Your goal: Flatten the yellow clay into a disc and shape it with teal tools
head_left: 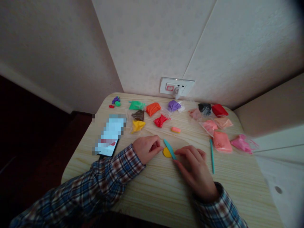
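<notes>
A flat yellow clay disc (167, 152) lies on the table in front of me. Across its right side rests the blade of a turquoise plastic clay knife (170, 148), tilted up and to the left. My right hand (196, 166) pinches the knife's lower end between thumb and fingers. At the disc's left edge is my left hand (147, 148), its fingers curled and its thumb tip close to or touching the clay; nothing shows inside it. Just behind the disc sits a small pink and yellow clay piece (175, 129).
A phone (110, 134) lies at the left, its screen blurred. Bagged clay in several colours lines the back, including yellow (138, 125), red (161, 120) and coral (222, 141). A turquoise stick (212, 156) lies right of my hand. Small clay grapes (116, 100) stand back left.
</notes>
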A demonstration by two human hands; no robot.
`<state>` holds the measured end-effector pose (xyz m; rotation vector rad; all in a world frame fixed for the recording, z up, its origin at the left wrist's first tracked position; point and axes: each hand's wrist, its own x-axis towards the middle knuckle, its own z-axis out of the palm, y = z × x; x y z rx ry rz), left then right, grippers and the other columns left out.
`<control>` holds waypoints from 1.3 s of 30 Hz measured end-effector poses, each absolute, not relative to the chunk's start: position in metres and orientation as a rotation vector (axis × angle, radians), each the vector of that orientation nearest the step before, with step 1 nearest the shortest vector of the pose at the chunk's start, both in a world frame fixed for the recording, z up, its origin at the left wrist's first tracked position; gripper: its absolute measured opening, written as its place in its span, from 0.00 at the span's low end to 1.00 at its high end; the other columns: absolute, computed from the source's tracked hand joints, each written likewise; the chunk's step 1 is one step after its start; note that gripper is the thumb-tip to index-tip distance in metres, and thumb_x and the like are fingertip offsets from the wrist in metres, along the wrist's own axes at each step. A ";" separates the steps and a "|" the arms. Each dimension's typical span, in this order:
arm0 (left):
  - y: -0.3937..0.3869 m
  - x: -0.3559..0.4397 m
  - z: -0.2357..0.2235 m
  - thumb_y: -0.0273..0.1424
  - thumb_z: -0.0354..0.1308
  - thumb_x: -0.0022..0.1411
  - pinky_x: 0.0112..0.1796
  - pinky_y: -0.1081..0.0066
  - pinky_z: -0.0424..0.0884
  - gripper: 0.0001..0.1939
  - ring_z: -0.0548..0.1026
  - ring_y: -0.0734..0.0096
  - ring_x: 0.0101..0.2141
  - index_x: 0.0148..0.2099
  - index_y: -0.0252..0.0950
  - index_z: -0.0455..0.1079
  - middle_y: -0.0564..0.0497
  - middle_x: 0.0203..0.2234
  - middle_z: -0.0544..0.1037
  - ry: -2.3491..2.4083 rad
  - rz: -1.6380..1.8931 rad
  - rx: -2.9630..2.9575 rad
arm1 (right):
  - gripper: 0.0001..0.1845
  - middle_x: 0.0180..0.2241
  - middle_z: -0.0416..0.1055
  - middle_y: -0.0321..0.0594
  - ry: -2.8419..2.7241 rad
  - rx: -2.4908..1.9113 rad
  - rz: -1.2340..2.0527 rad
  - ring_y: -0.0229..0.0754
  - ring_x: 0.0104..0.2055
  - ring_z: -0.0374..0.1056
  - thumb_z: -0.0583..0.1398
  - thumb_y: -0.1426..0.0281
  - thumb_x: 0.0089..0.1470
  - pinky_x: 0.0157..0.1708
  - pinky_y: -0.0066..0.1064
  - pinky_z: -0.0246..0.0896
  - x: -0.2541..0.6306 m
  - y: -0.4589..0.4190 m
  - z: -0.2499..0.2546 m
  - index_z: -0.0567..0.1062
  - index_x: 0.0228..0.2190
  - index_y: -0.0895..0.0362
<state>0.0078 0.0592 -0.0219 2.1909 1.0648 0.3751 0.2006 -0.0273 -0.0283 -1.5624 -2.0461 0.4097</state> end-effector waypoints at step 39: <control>0.055 0.001 -0.027 0.27 0.43 0.64 0.24 0.77 0.64 0.18 0.68 0.75 0.27 0.53 0.42 0.66 0.50 0.33 0.66 0.874 0.419 2.736 | 0.05 0.28 0.65 0.34 -2.038 -1.597 0.483 0.40 0.33 0.60 0.55 0.69 0.56 0.38 0.36 0.43 0.197 -0.027 -0.025 0.67 0.29 0.55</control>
